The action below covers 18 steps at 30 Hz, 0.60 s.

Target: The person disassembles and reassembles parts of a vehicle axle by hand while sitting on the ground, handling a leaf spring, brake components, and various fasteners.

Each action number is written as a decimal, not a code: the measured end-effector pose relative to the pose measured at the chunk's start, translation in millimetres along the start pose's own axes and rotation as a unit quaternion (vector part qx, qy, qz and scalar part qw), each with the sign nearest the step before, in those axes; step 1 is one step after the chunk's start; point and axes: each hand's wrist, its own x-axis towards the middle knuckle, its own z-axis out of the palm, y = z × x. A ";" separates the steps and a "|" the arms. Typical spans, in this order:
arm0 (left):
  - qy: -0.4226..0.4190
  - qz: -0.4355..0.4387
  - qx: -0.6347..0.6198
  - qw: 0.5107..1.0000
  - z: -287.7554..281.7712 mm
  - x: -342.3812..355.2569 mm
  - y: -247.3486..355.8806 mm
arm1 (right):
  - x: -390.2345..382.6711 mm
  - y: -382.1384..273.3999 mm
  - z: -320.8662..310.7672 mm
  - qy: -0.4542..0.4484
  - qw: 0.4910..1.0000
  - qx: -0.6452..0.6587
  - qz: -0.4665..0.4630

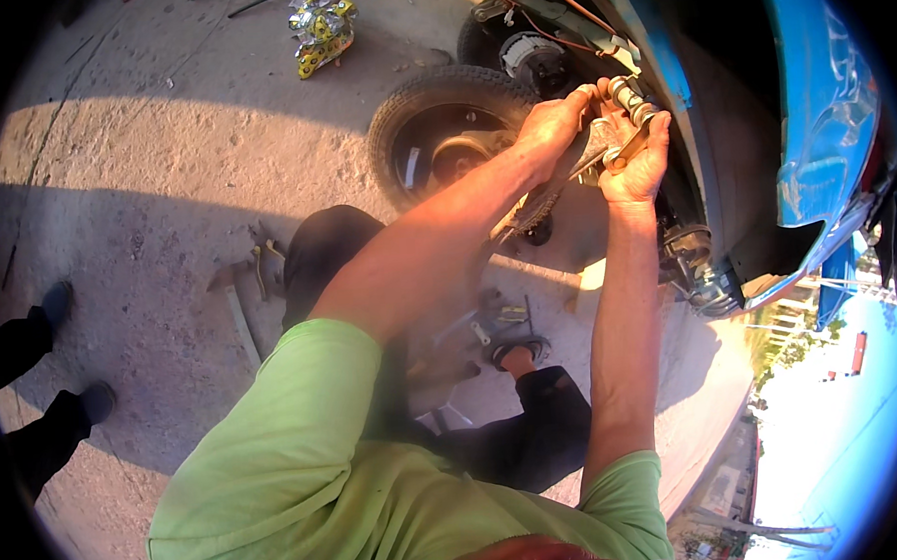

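Observation:
At the underside of a blue vehicle (829, 93), both my hands work close together on a metal part. My right hand (636, 180) is palm up, its fingers curled round a shiny cylindrical metal fitting (631, 100). A flat metal piece with a rounded end (615, 161) lies against that palm. My left hand (552, 130) reaches in from the left, its fingers closed at the fitting's near side; what they pinch is too small to make out. Below the hands a coil spring (534, 216) and a rod run down at a slant.
Left of my hands a tyred wheel (392, 132) is by the vehicle, with a hub part (534, 56) behind it. A hammer (238, 309) and other tools lie on the concrete. A shiny yellow wrapper (323, 33) lies farther off. Another person's feet (96, 403) are at left.

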 end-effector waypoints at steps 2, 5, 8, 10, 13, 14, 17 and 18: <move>0.031 0.029 0.012 0.999 0.0 -4.3 1.9 | -1.5 1.7 2.9 0.010 1.000 -0.008 -0.007; 0.074 0.135 0.084 0.985 -0.6 -6.1 4.9 | -1.8 2.1 0.8 0.019 0.999 -0.035 -0.009; 0.087 0.275 0.217 0.933 1.8 -3.3 13.0 | -5.2 4.1 8.1 0.053 0.995 -0.073 -0.036; 0.064 0.348 0.269 0.896 9.0 -6.1 25.8 | -4.0 2.7 1.4 0.084 0.992 -0.095 -0.018; -0.024 0.327 0.292 0.898 8.6 -13.6 38.7 | -3.4 4.2 17.8 0.141 0.986 -0.086 -0.022; -0.037 0.324 0.302 0.896 7.0 -14.7 40.5 | -3.1 5.2 16.1 0.151 0.986 -0.068 -0.024; -0.063 0.314 0.337 0.885 6.6 -12.4 46.6 | 0.4 4.3 15.3 0.173 0.984 -0.013 -0.026; -0.065 0.312 0.342 0.884 6.7 -11.9 47.0 | 1.4 3.3 16.9 0.178 0.984 0.006 -0.018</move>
